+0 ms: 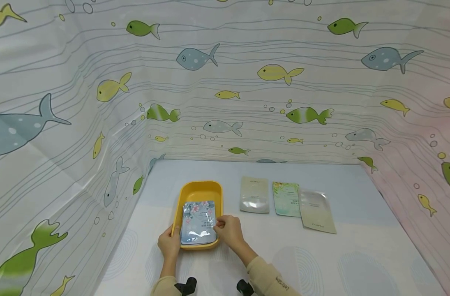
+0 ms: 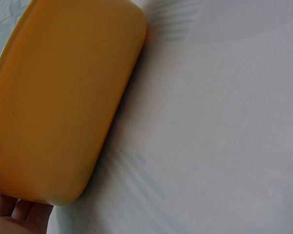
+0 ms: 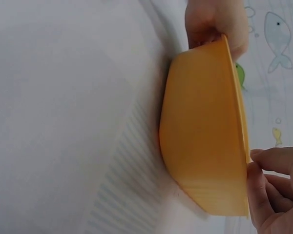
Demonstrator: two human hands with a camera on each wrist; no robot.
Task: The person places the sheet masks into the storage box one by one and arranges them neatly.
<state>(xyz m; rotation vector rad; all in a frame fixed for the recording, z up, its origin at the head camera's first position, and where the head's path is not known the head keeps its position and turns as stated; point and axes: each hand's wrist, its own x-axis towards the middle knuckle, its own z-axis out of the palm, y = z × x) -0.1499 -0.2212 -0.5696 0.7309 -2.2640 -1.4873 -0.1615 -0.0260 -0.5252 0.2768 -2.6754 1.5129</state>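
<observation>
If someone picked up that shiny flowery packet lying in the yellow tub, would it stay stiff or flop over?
The flowery packet looks like a thin, flat foil sachet, so it would probably bend or sag when lifted by one edge. Its glossy surface shows glare, so it may be a bit slippery. It lies flat in the yellow tub, so it seems light and unlikely to roll.

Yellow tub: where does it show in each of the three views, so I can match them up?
Head: the yellow tub sits low, left of centre, a floral sachet lying in it.
Left wrist: its outer wall fills the left.
Right wrist: seen side-on, right of centre.
Shared landmark: the left hand at the tub's near left corner, bottom left in the left wrist view and top in the right wrist view.
</observation>
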